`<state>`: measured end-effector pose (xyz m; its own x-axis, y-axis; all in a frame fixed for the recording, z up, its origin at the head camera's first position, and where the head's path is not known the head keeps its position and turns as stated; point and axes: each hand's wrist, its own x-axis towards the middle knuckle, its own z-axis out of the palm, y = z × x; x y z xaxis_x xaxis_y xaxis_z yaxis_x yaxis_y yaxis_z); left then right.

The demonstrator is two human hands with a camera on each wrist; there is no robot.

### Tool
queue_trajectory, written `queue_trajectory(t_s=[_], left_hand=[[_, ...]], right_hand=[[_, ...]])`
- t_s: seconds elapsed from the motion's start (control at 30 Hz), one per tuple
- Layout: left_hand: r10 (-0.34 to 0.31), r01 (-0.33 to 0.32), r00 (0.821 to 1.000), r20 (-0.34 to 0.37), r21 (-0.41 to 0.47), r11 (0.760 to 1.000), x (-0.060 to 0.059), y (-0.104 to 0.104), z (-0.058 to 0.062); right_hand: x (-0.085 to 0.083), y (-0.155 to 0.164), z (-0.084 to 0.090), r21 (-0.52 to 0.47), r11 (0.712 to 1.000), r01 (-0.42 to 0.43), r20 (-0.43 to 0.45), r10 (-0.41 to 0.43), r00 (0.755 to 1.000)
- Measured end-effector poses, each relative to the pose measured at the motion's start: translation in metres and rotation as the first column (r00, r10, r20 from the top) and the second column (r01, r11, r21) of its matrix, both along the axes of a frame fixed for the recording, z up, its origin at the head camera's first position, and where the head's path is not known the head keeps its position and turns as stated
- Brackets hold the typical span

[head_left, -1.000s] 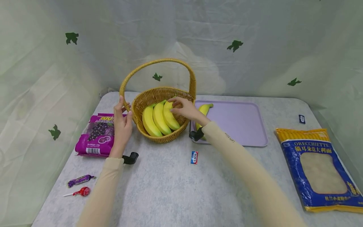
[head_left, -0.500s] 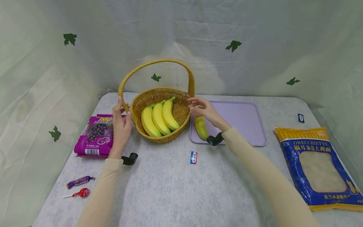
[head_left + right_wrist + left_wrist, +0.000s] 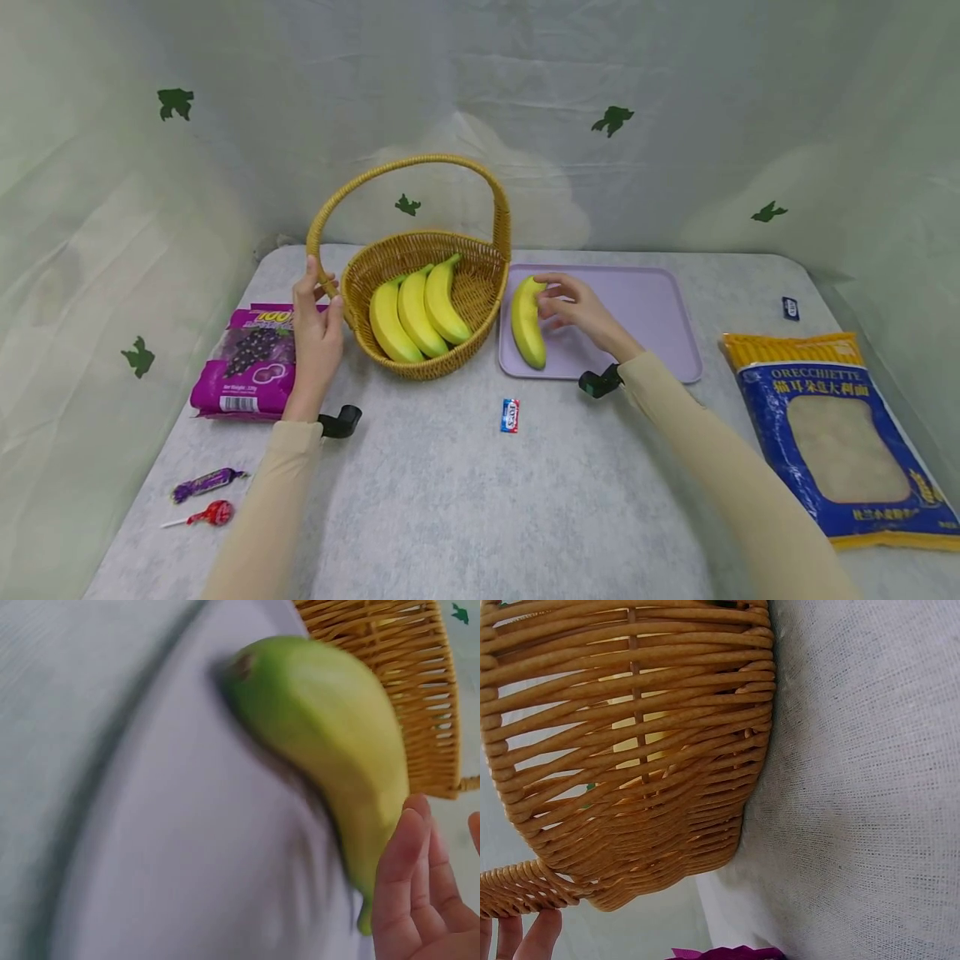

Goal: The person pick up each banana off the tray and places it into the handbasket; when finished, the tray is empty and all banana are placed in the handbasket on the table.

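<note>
- The wicker basket (image 3: 420, 300) stands as the landmark; the left hand (image 3: 315, 329) curls round the foot of its handle on the left, seemingly to steady it.
- Right of it, the lilac tray (image 3: 645, 321) bears one banana (image 3: 527, 323).
- The right hand (image 3: 577, 308) touches that banana with loosely bent fingers; an actual pinch is hard to make out.
- Three bananas (image 3: 412, 312) lie inside, lower ends hidden by the rim.

Purple grape-candy bag (image 3: 251, 362) at left of frame, flat on the grey tablecloth (image 3: 465, 500). Purple wrapped sweet (image 3: 202, 482) and red lollipop (image 3: 204, 515) at lower left, close together. Small blue-red wrapper (image 3: 509, 415) at centre. Blue orecchiette pasta bag (image 3: 840, 437) at right; small dark packet (image 3: 790, 307) above it. Green-patterned curtain (image 3: 675, 125) behind.
</note>
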<state>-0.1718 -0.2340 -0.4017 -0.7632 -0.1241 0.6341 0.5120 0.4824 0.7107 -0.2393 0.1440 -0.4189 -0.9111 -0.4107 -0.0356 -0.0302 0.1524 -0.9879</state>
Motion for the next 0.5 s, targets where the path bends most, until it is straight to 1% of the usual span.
queue_trajectory(t_s=[0.13, 0.23, 0.5], left_hand=[[0.002, -0.002, 1.0, -0.009, 0.012, 1.0, 0.0, 0.0, 0.0], [0.001, -0.001, 1.0, -0.018, 0.016, 1.0, 0.0, 0.0, 0.0], [0.004, -0.004, 1.0, -0.009, 0.005, 1.0, 0.001, 0.001, 0.0]], right_hand=[[0.003, 0.008, -0.007, 0.068, 0.998, -0.004, 0.021, 0.003, 1.0], [0.006, 0.011, -0.01, 0.114, 0.993, -0.022, 0.041, 0.018, 0.999], [0.008, 0.009, -0.015, 0.192, 0.976, -0.106, 0.1, 0.088, 0.991]])
